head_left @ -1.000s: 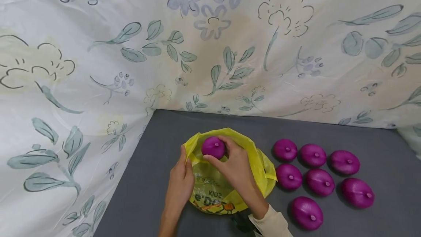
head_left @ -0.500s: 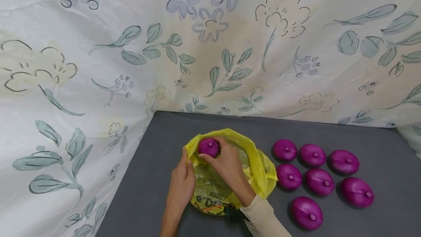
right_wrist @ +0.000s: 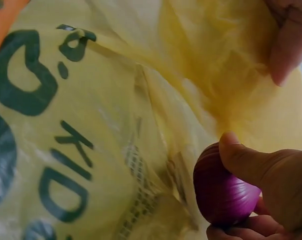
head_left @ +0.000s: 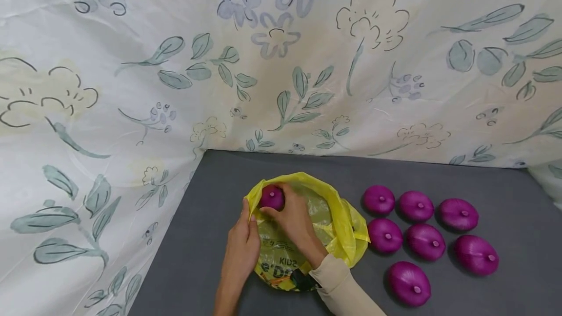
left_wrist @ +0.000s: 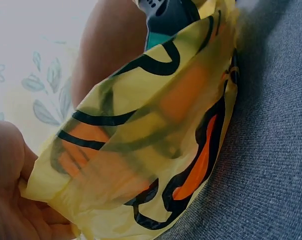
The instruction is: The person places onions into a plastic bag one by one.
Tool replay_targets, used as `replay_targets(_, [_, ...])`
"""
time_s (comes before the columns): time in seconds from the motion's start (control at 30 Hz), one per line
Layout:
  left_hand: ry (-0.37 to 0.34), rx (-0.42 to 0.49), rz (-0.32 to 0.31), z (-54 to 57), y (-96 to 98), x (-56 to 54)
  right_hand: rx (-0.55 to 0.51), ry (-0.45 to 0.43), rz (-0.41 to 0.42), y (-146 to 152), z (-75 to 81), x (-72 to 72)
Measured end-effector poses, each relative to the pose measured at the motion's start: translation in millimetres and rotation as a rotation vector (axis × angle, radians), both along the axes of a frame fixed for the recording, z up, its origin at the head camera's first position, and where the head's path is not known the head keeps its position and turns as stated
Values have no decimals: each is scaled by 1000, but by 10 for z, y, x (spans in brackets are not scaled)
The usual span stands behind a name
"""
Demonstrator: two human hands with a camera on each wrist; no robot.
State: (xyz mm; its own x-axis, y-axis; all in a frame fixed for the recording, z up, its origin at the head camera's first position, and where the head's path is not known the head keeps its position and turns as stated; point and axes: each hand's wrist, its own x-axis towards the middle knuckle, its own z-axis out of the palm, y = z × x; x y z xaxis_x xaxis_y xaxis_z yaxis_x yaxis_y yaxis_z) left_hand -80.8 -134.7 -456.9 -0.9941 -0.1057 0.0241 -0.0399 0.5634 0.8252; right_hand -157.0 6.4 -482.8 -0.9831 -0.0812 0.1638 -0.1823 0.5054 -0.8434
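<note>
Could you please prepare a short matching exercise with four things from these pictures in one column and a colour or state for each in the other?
1. left hand
2. right hand
3. bag
4. backdrop cloth

A. pale, printed with flowers and leaves
B. holds a purple onion
C. yellow, with its mouth open
D. grips the bag's rim

Right pairs: 1-D, 2-B, 3-C, 4-A.
</note>
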Motion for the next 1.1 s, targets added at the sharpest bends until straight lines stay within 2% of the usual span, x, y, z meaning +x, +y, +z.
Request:
replay_targets(0.33, [-32,28,13,7,-68,23,-6,-3,38,-128,-121,-13])
replay_targets(0.67, [-20,15,25,14,-121,5,36,-17,40,-174,-63,-18])
replay_targets(0.87, [-17,-7,42,29,-122,27,73,-60,36,-48,158,87])
replay_targets(1.1, [-18,-1,33,56,-125,36,44,-52,58,248,628,268])
